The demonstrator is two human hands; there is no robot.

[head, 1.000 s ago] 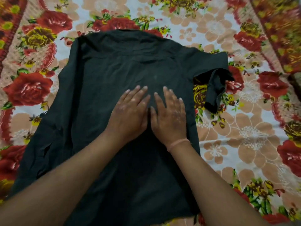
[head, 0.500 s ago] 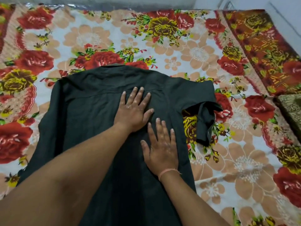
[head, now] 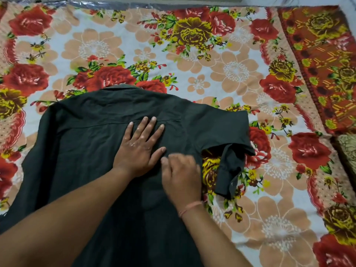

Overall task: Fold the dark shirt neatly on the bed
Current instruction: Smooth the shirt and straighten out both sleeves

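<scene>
Here we are over the bed, and the dark shirt (head: 81, 151) lies spread back-up on the flowered bedsheet (head: 240, 70), filling the view from the centre down to 6 and 8 o'clock. Its collar (head: 123, 87) points to 12 o'clock, just poking past the top edge, and a stitched seam (head: 96, 125) runs across the shoulders from 9 towards 3. The left hand (head: 138, 149) is planted flat on the cloth right in the middle, just under that seam. It is palm down, with fingers (head: 143, 125) straight and fanned wide towards 12 and the thumb reaching out to 3 o'clock. The right hand (head: 182, 176) sits just beside it at its 4 o'clock, knuckles up, on the shirt near its right edge. Its fingers are bent under and the hand is blurred, so whether they pinch any cloth I cannot tell. A pinkish thread (head: 190, 206) circles the right wrist. At 3 o'clock from the right hand, the short sleeve (head: 231, 166) is crumpled and doubled back on itself, with a small snap (head: 233, 183) near its lower edge. At the far 3 o'clock edge of the view a brownish patterned cloth (head: 347, 149) lies well apart from the shirt.
</scene>
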